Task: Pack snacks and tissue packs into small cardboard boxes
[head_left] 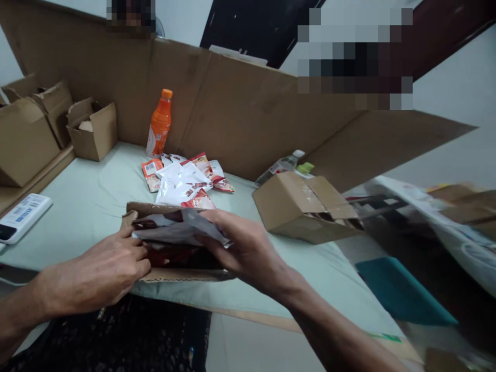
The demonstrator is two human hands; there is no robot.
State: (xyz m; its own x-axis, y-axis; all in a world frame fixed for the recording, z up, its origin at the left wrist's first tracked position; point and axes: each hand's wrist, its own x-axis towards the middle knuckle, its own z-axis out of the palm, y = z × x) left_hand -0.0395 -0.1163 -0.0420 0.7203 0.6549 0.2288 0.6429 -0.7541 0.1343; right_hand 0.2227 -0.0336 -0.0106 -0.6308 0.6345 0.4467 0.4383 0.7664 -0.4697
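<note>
A small open cardboard box (155, 210) lies on the pale green table top (85, 201) right in front of me. My left hand (104, 271) grips its left side with fingers curled over the edge. My right hand (240, 245) is closed on a white and red snack packet (174, 227) that lies across the box's opening. More red packets show inside the box, under the white one. Behind the box lies a loose pile of white and red snack packets (182, 181).
An orange drink bottle (159, 124) stands against the tall cardboard wall (240, 108). An open box (298, 206) with a clear bottle (281, 165) behind it lies at right. Other boxes (91, 129) stand at left, a white device (21, 217) near the left edge.
</note>
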